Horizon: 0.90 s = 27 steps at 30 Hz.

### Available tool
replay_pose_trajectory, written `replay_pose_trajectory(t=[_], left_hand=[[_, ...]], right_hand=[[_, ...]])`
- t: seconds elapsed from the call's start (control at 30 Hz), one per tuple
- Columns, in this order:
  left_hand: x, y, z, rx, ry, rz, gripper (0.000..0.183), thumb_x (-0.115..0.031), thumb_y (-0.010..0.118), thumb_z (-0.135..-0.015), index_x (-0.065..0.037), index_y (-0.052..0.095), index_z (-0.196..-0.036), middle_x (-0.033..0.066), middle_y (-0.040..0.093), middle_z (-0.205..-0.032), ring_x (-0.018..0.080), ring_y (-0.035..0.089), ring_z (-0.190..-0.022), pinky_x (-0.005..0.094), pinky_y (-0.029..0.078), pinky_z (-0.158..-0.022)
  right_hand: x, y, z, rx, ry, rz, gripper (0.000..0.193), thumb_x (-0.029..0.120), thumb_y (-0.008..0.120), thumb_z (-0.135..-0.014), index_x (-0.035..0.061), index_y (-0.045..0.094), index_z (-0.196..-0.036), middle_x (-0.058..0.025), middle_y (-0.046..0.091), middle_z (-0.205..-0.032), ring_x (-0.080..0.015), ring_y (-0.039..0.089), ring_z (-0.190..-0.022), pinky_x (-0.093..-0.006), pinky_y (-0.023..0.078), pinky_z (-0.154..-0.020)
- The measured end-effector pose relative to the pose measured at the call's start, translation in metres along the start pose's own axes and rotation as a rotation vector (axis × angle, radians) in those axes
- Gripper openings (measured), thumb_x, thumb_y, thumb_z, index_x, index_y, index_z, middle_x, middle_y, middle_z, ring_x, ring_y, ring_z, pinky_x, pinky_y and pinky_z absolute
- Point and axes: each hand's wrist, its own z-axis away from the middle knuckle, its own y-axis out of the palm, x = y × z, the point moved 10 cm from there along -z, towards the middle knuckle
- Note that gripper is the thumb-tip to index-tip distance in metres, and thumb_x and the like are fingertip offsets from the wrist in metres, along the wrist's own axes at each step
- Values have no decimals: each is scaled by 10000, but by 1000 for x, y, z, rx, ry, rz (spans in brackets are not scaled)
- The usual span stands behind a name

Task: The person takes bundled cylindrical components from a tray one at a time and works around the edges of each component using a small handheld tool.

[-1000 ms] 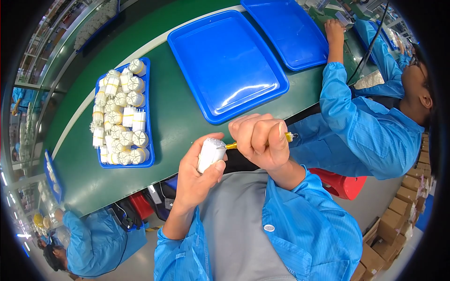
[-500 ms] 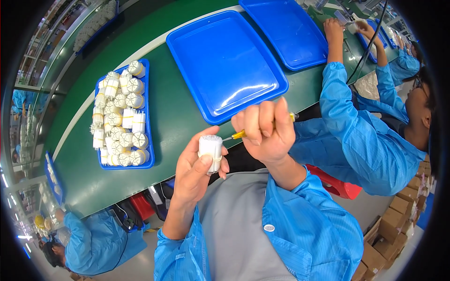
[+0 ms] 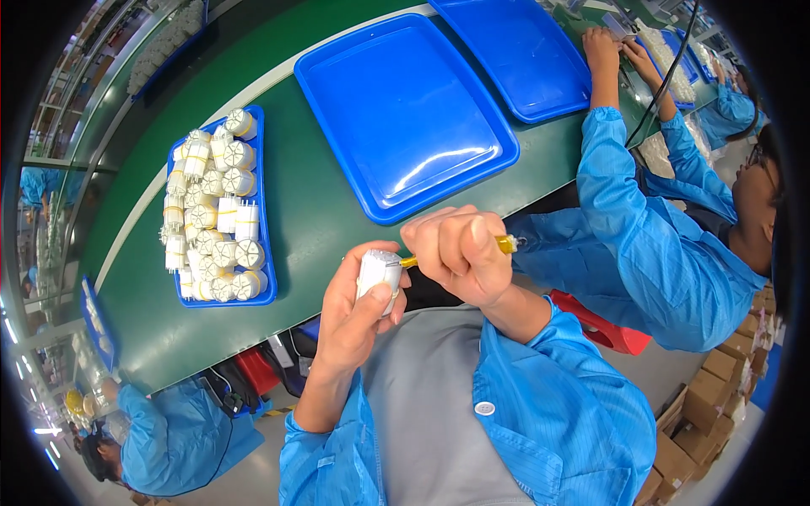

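My left hand (image 3: 344, 319) holds a white ribbed cylindrical part (image 3: 376, 273) upright but slightly tilted, thumb across its front and fingers behind. Closed around a yellow-handled screwdriver (image 3: 506, 244) is my right hand (image 3: 460, 255), just right of the part. The screwdriver lies roughly level, its front end against or very near the part's upper right side. My fingers and the part hide its tip, so contact cannot be told. Both hands are in front of my body, near the table's front edge.
On the green table (image 3: 316, 244), a small blue tray (image 3: 269, 285) at left carries several white cylinders (image 3: 239, 181) with yellow bands. Larger blue trays (image 3: 405, 101) (image 3: 527, 63) lie ahead. A co-worker's blue sleeve (image 3: 629, 211) is close on my right; a black cable (image 3: 666, 80) hangs there.
My right hand has shifted left and slightly down, bringing the screwdriver closer to the white part. The part has tilted a little in my left hand.
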Motion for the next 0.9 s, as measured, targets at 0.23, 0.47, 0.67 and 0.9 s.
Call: replay_pose_trajectory(t=[0.23,0.47,0.67,0.9], left_hand=[[5,5,-4,112,-13,183,564,-316,566,-941,23,386,-1355,137,582,-1032,161,569,-710,260,432,-558],[-3,-2,-4,-3,56,300,579,-319,540,-955,44,374,-1373,185,577,-1094,222,591,-790,291,476,-601],[-8,2,-2,-23,102,169,632,-355,578,-930,57,384,-1369,148,562,-1076,193,558,-758,262,439,-551],[-6,2,1,-17,72,10,640,-365,588,-923,66,399,-1357,99,570,-984,132,544,-752,236,404,-546]], right_hand=[[-14,-18,1,-182,58,-293,515,365,236,-1065,118,377,-637,-51,439,-524,-119,265,-468,-294,304,-541],[5,-25,1,-160,-37,-222,512,368,201,-1069,124,394,-662,-65,461,-541,-123,282,-471,-295,309,-549],[2,-20,3,-148,-36,-197,516,361,220,-1069,110,409,-661,-70,475,-548,-125,299,-474,-289,308,-531],[8,-2,4,-46,-68,-68,540,357,292,-1061,84,435,-618,-91,536,-558,-122,336,-471,-293,301,-491]])
